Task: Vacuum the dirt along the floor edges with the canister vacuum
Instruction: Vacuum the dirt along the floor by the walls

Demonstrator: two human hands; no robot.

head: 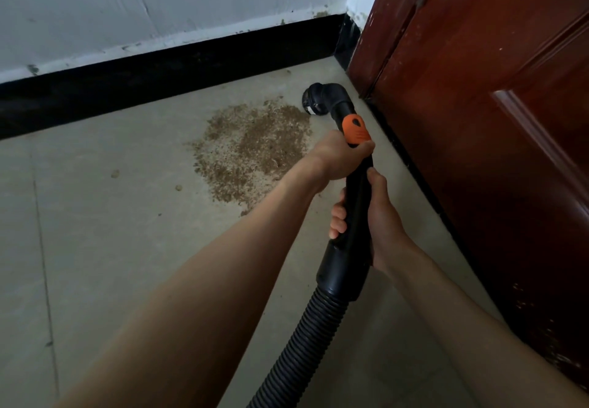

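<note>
Left hand [338,155] clenched around black vacuum wand [358,184] just below orange slider [355,128]; right hand [377,219] wrapped round same wand lower down, above ribbed hose [306,337]. Angled nozzle [318,98] at far edge of brown dirt patch [255,149], possibly touching floor [111,232], near black skirting [159,82] and red door [494,120] in corner.
</note>
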